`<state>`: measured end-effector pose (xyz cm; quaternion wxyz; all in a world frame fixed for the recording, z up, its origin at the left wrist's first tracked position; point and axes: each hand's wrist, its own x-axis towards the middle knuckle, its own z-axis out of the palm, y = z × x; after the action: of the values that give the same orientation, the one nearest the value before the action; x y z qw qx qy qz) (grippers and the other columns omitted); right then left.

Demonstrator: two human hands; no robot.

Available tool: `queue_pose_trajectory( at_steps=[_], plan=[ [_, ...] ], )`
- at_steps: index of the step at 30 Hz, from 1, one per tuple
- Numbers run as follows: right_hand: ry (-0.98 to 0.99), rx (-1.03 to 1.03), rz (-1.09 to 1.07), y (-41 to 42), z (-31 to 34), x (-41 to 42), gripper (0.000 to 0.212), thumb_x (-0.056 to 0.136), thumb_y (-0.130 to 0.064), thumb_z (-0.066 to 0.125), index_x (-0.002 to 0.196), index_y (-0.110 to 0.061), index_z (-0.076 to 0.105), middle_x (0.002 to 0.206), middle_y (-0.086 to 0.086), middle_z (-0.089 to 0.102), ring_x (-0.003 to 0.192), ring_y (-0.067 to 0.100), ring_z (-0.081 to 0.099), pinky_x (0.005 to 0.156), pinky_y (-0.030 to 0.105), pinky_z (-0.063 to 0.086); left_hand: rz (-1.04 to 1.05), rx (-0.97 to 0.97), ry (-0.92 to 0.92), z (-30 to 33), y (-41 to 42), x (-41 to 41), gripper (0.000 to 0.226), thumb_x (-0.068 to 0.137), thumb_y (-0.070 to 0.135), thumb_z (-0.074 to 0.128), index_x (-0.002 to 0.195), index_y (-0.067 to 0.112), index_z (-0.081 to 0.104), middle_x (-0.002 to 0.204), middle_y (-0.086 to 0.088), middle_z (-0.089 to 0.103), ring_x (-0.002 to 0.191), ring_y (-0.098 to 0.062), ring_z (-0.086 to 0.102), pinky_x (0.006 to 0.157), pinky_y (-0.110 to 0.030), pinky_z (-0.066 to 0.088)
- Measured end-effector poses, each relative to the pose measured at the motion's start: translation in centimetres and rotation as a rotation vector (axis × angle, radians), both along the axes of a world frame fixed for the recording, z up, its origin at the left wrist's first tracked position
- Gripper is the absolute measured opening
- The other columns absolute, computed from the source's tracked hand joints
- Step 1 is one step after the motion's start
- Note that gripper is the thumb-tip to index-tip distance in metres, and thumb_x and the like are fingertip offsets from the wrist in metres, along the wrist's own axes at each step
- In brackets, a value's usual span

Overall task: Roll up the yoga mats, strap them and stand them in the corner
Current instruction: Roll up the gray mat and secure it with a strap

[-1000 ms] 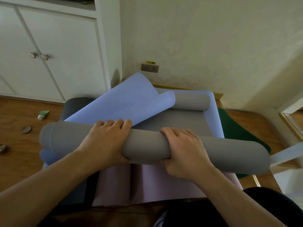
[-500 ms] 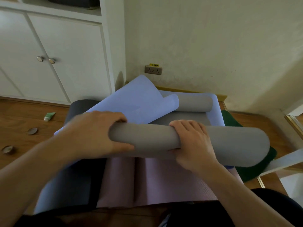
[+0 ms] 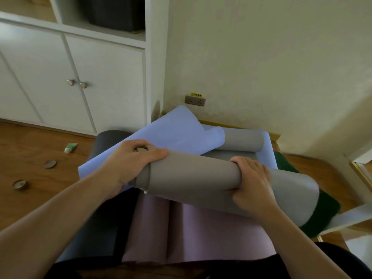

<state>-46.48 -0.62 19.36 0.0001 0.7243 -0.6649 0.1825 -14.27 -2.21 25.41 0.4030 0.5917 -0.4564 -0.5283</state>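
A rolled grey yoga mat [image 3: 193,176] lies across the pile in front of me. My left hand [image 3: 128,160] grips its left end, fingers curled over the rim. Near the roll's middle, my right hand [image 3: 251,182] wraps around it. Under it lie a lavender mat [image 3: 175,129] with a curled far end, a pink mat [image 3: 193,228], a dark grey mat [image 3: 104,224] and a green mat [image 3: 326,208]. A second grey roll [image 3: 243,140] rests at the far end by the wall.
White cabinet doors [image 3: 104,83] stand at the left, and the room corner with a wall socket [image 3: 195,100] lies straight ahead. A small green tube [image 3: 70,148] and two round lids [image 3: 50,163] lie on the wooden floor at the left.
My left hand slid leftward along the grey roll to its end and now cups the rim. The roll shifted right and tilted; my view rose toward the cabinet.
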Motion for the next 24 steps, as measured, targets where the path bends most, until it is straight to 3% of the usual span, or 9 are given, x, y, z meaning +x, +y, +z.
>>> queue_pose_trajectory(
  at_steps=[3,5,8,11,16,20,24],
  plan=[
    [0.121,0.057,-0.06,0.9,0.8,2.1,0.093,0.054,-0.024,0.076,0.14,-0.017,0.044,0.137,0.007,0.043,0.127,0.038,0.044,0.115,0.052,0.032,0.063,-0.086,-0.142,-0.8,-0.2,-1.2,0.041,0.062,0.056,0.09,0.081,0.022,0.078,0.085,0.003,0.077,0.091,-0.02,0.073,0.085,-0.044,0.062],
    [0.118,0.019,-0.027,2.6,2.5,5.2,0.097,0.057,-0.034,0.072,0.146,-0.013,0.039,0.141,0.011,0.035,0.13,0.038,0.039,0.114,0.052,0.035,0.089,-0.116,-0.174,-1.1,-0.4,-1.7,0.033,0.067,0.053,0.089,0.08,0.025,0.077,0.083,0.006,0.077,0.089,-0.017,0.072,0.089,-0.047,0.061],
    [-0.118,0.065,0.067,6.0,6.1,11.8,0.091,0.078,-0.066,0.062,0.151,-0.021,0.028,0.138,-0.002,0.044,0.122,0.025,0.051,0.097,0.043,0.048,0.095,-0.158,-0.177,-1.1,-0.4,-2.0,0.038,0.064,0.055,0.086,0.079,0.023,0.074,0.08,0.004,0.075,0.085,-0.02,0.072,0.085,-0.051,0.061],
    [-0.142,0.283,0.053,6.7,7.5,17.0,0.109,0.085,-0.08,0.057,0.157,-0.02,0.001,0.137,-0.003,0.06,0.12,0.023,0.064,0.09,0.042,0.049,0.108,-0.165,-0.178,-0.7,-0.2,-1.7,0.034,0.064,0.053,0.083,0.078,0.025,0.072,0.076,0.003,0.073,0.08,-0.022,0.072,0.079,-0.053,0.061],
    [-0.157,0.309,-0.025,5.8,8.0,20.4,0.1,0.095,-0.048,0.06,0.155,-0.014,-0.012,0.117,0.003,0.067,0.108,0.027,0.068,0.076,0.035,0.042,0.185,-0.182,-0.217,-0.2,0.6,-1.2,0.029,0.071,0.05,0.083,0.078,0.025,0.069,0.068,0.007,0.07,0.071,-0.018,0.07,0.069,-0.049,0.063],
    [-0.24,0.251,-0.117,4.9,7.6,21.3,0.085,0.086,-0.03,0.065,0.148,-0.014,0.009,0.095,-0.001,0.067,0.096,0.028,0.071,0.073,0.037,0.05,0.216,-0.222,-0.305,-0.2,1.0,-1.4,0.03,0.075,0.052,0.081,0.079,0.027,0.064,0.069,0.009,0.068,0.069,-0.012,0.066,0.071,-0.045,0.06],
    [-0.316,0.172,-0.187,4.9,7.5,21.1,0.061,0.093,-0.027,0.054,0.145,-0.017,0.022,0.085,-0.002,0.062,0.096,0.032,0.07,0.072,0.039,0.046,0.205,-0.23,-0.358,0.3,1.5,-1.4,0.029,0.077,0.056,0.079,0.084,0.032,0.063,0.076,0.013,0.069,0.075,-0.007,0.066,0.074,-0.043,0.06]
  ],
)
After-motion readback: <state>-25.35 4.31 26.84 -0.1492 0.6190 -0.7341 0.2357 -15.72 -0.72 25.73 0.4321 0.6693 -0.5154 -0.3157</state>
